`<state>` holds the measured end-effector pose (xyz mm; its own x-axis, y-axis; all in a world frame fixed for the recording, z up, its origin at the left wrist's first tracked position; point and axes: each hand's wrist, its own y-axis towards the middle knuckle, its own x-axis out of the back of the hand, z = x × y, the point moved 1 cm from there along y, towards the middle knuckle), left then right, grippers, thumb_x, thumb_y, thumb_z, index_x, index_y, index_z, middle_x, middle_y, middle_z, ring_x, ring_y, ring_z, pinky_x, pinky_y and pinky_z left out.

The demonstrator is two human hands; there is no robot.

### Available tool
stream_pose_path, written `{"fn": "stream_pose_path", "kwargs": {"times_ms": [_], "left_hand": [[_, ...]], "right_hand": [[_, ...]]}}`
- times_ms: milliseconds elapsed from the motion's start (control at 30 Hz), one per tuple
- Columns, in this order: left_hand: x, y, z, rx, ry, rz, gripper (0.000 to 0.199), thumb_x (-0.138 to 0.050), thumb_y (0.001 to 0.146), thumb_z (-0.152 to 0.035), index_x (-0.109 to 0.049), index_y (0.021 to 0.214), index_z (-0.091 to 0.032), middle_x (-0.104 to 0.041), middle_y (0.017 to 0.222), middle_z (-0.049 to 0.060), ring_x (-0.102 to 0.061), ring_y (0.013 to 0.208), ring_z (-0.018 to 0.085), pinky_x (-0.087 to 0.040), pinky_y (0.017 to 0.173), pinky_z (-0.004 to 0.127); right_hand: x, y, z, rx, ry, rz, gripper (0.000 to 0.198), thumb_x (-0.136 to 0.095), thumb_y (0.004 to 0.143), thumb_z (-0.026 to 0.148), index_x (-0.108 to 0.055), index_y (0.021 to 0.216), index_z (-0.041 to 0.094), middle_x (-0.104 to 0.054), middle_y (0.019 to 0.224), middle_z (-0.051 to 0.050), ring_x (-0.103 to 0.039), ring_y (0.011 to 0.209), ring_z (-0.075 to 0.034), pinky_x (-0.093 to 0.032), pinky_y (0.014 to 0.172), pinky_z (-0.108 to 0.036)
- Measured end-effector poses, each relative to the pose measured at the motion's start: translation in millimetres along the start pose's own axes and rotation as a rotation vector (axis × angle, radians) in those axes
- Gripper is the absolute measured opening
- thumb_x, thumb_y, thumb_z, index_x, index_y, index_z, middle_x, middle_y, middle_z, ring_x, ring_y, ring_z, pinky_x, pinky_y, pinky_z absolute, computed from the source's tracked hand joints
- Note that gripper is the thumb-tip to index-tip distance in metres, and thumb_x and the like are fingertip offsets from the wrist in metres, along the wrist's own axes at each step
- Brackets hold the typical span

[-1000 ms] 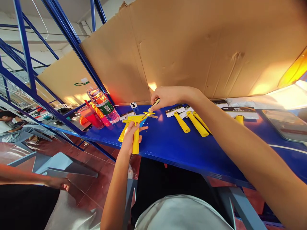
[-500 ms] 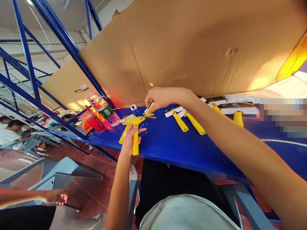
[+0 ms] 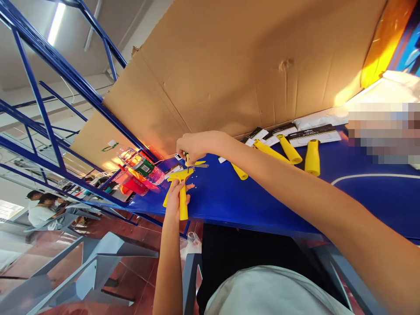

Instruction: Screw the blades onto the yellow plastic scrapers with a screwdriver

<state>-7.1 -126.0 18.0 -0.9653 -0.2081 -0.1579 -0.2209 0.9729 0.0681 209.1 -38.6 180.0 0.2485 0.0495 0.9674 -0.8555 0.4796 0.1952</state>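
My left hand (image 3: 174,199) is closed around the handle of a yellow T-shaped scraper (image 3: 183,208), some of its fingers stretched out to the right. A second yellow handle (image 3: 166,199) shows just left of that hand. My right hand (image 3: 192,146) grips a small screwdriver (image 3: 187,160) with a yellow and black handle. It points down, its shaft meeting the right end of the scraper's head; the exact contact is too small to tell. A flat metal blade (image 3: 201,166) and a thin yellow piece lie beside it on the blue table (image 3: 216,192). Tiny bits are scattered nearby.
More yellow handles (image 3: 312,158) and printed cards (image 3: 315,136) lie to the right, partly behind my right forearm. A water bottle (image 3: 144,166) and a red cup (image 3: 133,181) stand at the left. Cardboard (image 3: 223,65) walls the back. A white cable (image 3: 367,176) crosses the right side.
The view has swung to the right. The screwdriver has gone from slanted to nearly upright over the scraper's head, with my right hand lower. My left hand keeps its hold.
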Motion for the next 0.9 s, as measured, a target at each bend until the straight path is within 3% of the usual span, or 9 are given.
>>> {"fn": "stream_pose_path", "kwargs": {"times_ms": [167,267,533,700,800,900], "left_hand": [[-4,-1,-4,0.020,-0.014,-0.009,0.044,-0.088,0.080,-0.029,-0.055,0.109,-0.023,-0.075,0.144,0.012,-0.081,0.084,0.013,-0.034,0.040,0.012],[-14,-1,-5,0.029,-0.017,0.023,0.041,-0.086,0.080,-0.029,-0.058,0.109,-0.022,-0.074,0.146,0.012,-0.079,0.082,0.012,-0.033,0.038,0.012],[-48,3,2,0.029,-0.022,0.121,0.035,-0.082,0.085,-0.028,-0.065,0.114,-0.020,-0.070,0.154,0.015,-0.080,0.085,0.015,-0.034,0.039,0.013],[-48,-4,3,0.040,-0.014,0.126,0.043,-0.081,0.086,-0.030,-0.069,0.127,-0.022,-0.069,0.156,0.014,-0.079,0.083,0.014,-0.033,0.038,0.013],[-46,-5,4,0.047,-0.019,0.105,0.041,-0.082,0.085,-0.030,-0.069,0.124,-0.021,-0.068,0.157,0.014,-0.078,0.082,0.013,-0.033,0.038,0.013],[-45,-2,5,0.049,-0.022,0.097,0.042,-0.082,0.086,-0.031,-0.069,0.125,-0.022,-0.068,0.158,0.014,-0.078,0.083,0.013,-0.033,0.039,0.013]], "right_hand": [[3,-6,1,-0.096,0.007,-0.016,0.044,-0.071,0.101,0.049,-0.082,0.100,0.006,-0.077,0.082,-0.014,-0.067,0.067,-0.022,-0.047,0.063,-0.036],[9,-13,-1,-0.137,0.052,-0.007,0.036,-0.070,0.101,0.039,-0.080,0.100,0.004,-0.075,0.078,-0.011,-0.065,0.059,-0.019,-0.050,0.060,-0.036],[30,-31,-11,-0.162,0.052,-0.014,0.041,-0.093,0.088,0.034,-0.079,0.116,0.007,-0.077,0.091,-0.011,-0.075,0.080,-0.026,-0.053,0.073,-0.037],[26,-29,-16,-0.262,0.078,-0.014,0.053,-0.079,0.099,0.057,-0.079,0.111,0.005,-0.076,0.089,-0.013,-0.074,0.080,-0.028,-0.052,0.071,-0.038],[23,-26,-18,-0.216,0.089,-0.013,0.040,-0.080,0.099,0.045,-0.079,0.111,0.007,-0.077,0.087,-0.011,-0.073,0.075,-0.024,-0.051,0.070,-0.036],[25,-23,-20,-0.148,0.089,0.001,0.034,-0.089,0.090,0.031,-0.080,0.115,0.010,-0.077,0.090,-0.008,-0.073,0.079,-0.023,-0.048,0.073,-0.035]]}}
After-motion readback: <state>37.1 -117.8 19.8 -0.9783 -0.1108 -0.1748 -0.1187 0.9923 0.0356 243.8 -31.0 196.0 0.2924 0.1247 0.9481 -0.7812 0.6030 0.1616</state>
